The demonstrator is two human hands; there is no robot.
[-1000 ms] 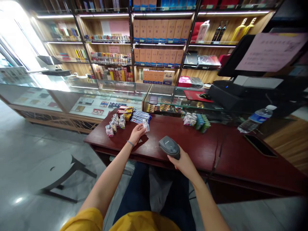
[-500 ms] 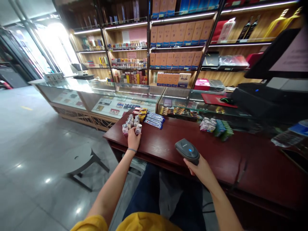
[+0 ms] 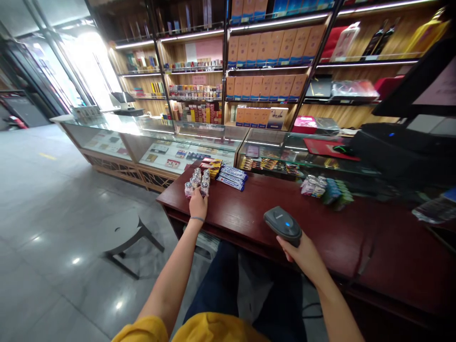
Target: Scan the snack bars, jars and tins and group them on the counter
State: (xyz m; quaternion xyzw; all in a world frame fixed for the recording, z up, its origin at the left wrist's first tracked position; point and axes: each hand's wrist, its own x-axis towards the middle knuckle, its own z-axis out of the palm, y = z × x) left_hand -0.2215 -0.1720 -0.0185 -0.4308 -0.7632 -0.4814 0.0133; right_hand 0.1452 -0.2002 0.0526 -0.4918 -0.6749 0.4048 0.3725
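Left hand (image 3: 198, 205) fingers closed round a small jar (image 3: 204, 188) at a cluster's near-right corner, other jars (image 3: 195, 179) crowded its eleven o'clock, wrapped bars (image 3: 232, 177) lay at two, right hand (image 3: 298, 251) gripped a scanner (image 3: 282, 224) before four, desk edge (image 3: 164, 195) ran at nine, desktop (image 3: 242, 211) spread between hands

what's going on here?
A person's right hand holds a dark handheld scanner over a reddish-brown desk. The left hand has its fingers at a small jar, beside other jars; whether it grips is unclear. Blue-and-white packets lie to the right of the jars.
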